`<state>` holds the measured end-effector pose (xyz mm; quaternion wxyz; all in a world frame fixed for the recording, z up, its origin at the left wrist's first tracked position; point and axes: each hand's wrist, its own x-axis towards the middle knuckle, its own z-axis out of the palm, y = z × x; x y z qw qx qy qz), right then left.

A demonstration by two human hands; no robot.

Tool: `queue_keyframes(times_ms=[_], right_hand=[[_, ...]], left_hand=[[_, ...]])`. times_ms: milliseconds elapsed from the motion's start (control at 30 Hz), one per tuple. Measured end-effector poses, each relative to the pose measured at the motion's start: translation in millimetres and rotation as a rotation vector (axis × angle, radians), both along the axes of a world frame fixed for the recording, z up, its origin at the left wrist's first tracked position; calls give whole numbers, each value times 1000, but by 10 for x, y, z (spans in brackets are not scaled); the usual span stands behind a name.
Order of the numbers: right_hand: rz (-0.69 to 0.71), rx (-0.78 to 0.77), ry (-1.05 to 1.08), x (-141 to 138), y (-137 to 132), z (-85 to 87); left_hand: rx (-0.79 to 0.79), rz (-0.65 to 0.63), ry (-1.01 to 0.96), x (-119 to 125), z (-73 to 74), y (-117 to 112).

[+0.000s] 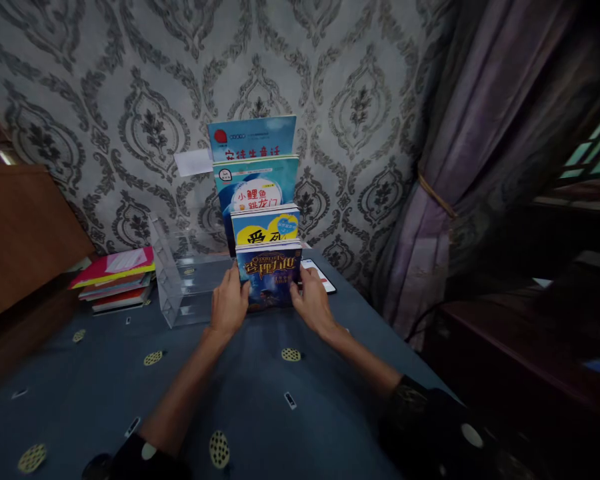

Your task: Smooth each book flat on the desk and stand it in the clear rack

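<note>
A dark blue book [270, 280] with gold lettering stands upright at the front of a clear tiered rack [173, 283]. My left hand [230, 301] grips its left edge, thumb on the cover. On the opposite edge, my right hand [313, 299] holds it the same way, fingers partly hidden behind. Behind it, rising in steps, are a yellow and blue book [267, 228], a teal book [255, 183] with a white title patch, and a taller blue book [253, 137] with red lettering. Their lower parts are covered by the books in front.
A pile of books and folders [117, 277] lies left of the rack on the blue patterned tablecloth [250, 387]. A phone [320, 275] with a lit screen is behind my right hand. Patterned wallpaper [150, 120] backs the table; a tied purple curtain [450, 173] hangs at right.
</note>
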<state>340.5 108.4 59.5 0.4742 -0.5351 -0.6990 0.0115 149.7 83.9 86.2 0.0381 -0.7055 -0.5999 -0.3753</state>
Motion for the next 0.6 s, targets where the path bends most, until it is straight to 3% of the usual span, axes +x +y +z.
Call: queue_keyframes(times_ms=[267, 600], right_hand=[[30, 8, 31, 12, 12, -55], [51, 30, 57, 35, 38, -101]], left_hand=[[62, 26, 61, -7, -31, 3], [-5, 44, 101, -8, 19, -18]])
